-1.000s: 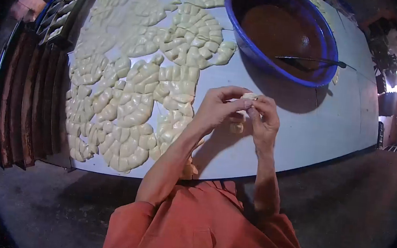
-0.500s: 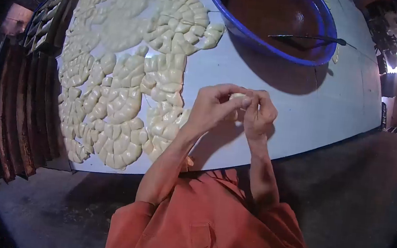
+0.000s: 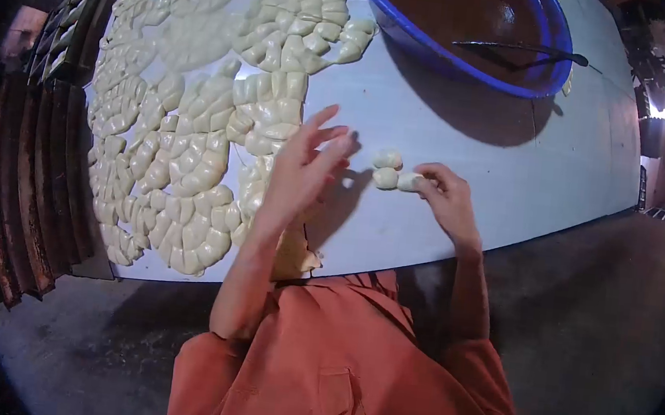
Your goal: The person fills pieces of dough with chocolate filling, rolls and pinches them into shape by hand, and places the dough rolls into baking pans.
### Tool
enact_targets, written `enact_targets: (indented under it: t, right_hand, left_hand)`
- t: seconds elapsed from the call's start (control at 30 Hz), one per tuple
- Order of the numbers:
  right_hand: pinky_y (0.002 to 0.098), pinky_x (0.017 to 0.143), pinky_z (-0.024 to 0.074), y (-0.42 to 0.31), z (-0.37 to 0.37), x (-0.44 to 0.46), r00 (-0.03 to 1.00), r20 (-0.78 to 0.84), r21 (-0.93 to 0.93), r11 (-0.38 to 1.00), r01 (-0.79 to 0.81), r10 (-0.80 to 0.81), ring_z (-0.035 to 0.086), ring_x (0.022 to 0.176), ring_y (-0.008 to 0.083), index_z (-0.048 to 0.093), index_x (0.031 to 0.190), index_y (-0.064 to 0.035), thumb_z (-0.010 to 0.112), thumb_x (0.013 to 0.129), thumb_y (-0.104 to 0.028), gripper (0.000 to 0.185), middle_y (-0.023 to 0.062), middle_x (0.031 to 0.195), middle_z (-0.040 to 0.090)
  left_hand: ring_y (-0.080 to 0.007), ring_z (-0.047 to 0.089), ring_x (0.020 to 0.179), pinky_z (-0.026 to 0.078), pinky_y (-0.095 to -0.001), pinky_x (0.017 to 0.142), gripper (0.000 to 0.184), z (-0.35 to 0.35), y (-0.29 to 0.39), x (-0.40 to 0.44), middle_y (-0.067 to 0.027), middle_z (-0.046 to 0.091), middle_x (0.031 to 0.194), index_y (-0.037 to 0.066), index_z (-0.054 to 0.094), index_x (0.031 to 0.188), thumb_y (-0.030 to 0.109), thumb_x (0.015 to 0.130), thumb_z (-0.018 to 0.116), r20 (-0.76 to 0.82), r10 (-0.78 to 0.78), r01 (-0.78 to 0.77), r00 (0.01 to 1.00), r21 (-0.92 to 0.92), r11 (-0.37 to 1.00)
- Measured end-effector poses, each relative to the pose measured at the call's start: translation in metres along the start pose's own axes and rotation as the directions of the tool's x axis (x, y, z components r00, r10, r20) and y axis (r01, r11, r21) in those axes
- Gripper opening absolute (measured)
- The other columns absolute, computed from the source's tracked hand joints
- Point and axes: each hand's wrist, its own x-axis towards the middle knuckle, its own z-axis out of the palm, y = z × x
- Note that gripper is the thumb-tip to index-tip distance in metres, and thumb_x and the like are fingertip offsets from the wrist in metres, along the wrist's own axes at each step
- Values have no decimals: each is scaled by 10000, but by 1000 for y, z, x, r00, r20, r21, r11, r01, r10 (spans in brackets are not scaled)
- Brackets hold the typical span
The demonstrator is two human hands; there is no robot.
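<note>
Three small pale dough balls [image 3: 386, 178] lie touching each other on the white tabletop. My right hand [image 3: 449, 203] has its thumb and fingers closed at the rightmost dough ball [image 3: 408, 182]. To the left of the balls, my left hand [image 3: 302, 161] is raised over the table, its fingers apart and nothing in them. Just beyond it spreads a wide mass of glossy dough pieces [image 3: 194, 150], laid close together in rounded clusters.
A blue basin [image 3: 443, 56] holding a brown paste stands at the far side, with a thin dark-handled tool [image 3: 524, 48] across its rim. Dark metal trays [image 3: 38, 187] stack at the left, beside a rack [image 3: 78, 23]. The table's near edge runs along my waist.
My hands, earlier together around a piece of dough, have come apart. The left moved left and opened; the right lowered to the table, where three dough balls now show.
</note>
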Motion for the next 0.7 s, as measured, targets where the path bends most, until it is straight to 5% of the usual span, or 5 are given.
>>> enact_targets:
  t: [0.13,0.27,0.4,0.57,0.7]
  right_hand:
    - [370,774,531,-20,12,-4,949,-165,-494,855,157,-270,682,895,238,698,1101,-93,611,970,-263,232,56,1064,659]
    - [389,809,534,-19,17,-9,909,-306,-566,822,64,-282,665,955,287,691,1132,-124,565,990,-266,236,76,1087,654]
    - [371,817,538,-25,30,-14,734,-502,-391,877,280,-458,671,914,268,664,1165,-61,604,974,-203,245,128,1052,651]
    - [389,766,527,-71,81,-25,920,-96,-343,880,329,-381,652,926,263,667,1101,-47,653,943,-234,245,121,1010,657]
    - [372,778,525,-78,116,-23,926,43,-458,816,352,-375,655,884,260,677,1055,-29,726,879,-271,304,113,978,667]
  left_hand:
    - [-123,677,856,482,-215,638,495,-38,-2,-18,-97,645,1263,55,499,1416,267,986,622,-118,-3,9,993,50,999]
    - [-108,670,855,474,-196,601,441,-66,-5,-46,-85,652,1235,40,556,1360,251,981,637,-297,-34,45,954,29,999]
    - [-95,652,827,504,-211,641,399,-95,-35,-63,-89,646,1235,0,584,1314,203,977,643,-384,171,-138,908,112,984]
    - [-48,600,718,448,-201,607,345,-96,-39,-80,-20,673,808,14,645,1257,181,957,676,-459,127,-55,879,168,984]
    - [-71,624,716,479,-223,594,330,-93,-26,-85,-65,708,850,36,656,1244,171,944,688,-412,87,20,907,248,968]
